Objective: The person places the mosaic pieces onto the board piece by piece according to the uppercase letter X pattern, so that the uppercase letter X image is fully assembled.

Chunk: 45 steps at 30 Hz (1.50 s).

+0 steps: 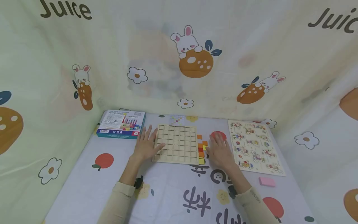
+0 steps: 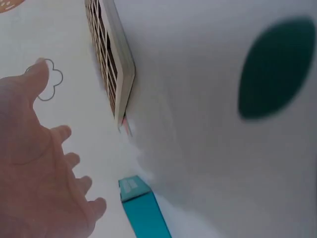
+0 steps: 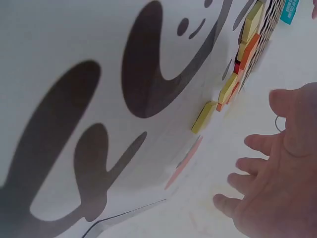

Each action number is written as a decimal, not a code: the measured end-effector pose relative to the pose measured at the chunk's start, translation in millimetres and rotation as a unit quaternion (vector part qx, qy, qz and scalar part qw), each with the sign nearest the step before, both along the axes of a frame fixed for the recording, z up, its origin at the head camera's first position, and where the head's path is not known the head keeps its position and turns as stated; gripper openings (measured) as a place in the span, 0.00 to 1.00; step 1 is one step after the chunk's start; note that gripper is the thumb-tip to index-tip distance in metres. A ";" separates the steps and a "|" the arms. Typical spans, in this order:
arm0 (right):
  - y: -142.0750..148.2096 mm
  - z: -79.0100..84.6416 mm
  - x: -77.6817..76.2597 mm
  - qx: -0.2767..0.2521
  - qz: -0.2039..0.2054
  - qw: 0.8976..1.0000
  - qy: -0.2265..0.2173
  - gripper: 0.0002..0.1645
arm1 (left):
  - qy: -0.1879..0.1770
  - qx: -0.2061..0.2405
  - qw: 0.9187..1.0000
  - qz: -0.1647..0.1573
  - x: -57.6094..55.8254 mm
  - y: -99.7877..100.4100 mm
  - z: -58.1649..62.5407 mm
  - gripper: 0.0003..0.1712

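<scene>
A light wooden board (image 1: 176, 144) with a square grid of cells lies in the middle of the table, its cells holding no blocks. My left hand (image 1: 146, 145) is at the board's left edge, fingers straight, its thumb reaching over the cells in the head view. To the right of the board sit several small orange, red and yellow blocks (image 1: 201, 154). Beside them my right hand (image 1: 221, 152) has its fingers extended. The right wrist view shows one yellow block (image 3: 204, 117) lying apart from the row, with the palm (image 3: 282, 173) facing the camera.
A teal-edged box (image 1: 121, 124) lies at the back left. Behind the board is a small card with a coloured grid pattern (image 1: 176, 120). A sheet of printed figures (image 1: 254, 147) lies on the right, a pink block (image 1: 267, 182) in front of it. Patterned cloth (image 1: 156, 93) hangs around the table.
</scene>
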State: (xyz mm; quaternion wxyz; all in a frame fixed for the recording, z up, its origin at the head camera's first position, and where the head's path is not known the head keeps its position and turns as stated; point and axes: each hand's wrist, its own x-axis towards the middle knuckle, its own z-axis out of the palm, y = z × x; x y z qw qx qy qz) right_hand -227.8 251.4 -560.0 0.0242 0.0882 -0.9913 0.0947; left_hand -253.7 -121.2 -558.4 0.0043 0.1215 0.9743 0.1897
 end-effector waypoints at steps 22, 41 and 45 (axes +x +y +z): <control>4.9 0.8 -10.3 -0.075 -0.088 0.991 -0.073 0.13 | -0.090 0.020 0.995 -0.043 13.9 9.0 -0.5 0.73; 8.7 4.9 -15.3 -0.150 -0.131 0.980 -0.005 0.22 | -0.117 0.027 0.992 -0.035 13.1 12.5 2.1 0.76; 10.4 7.7 -17.4 -0.206 -0.111 0.972 0.007 0.19 | -0.109 0.031 0.993 -0.039 11.9 13.8 -0.2 0.76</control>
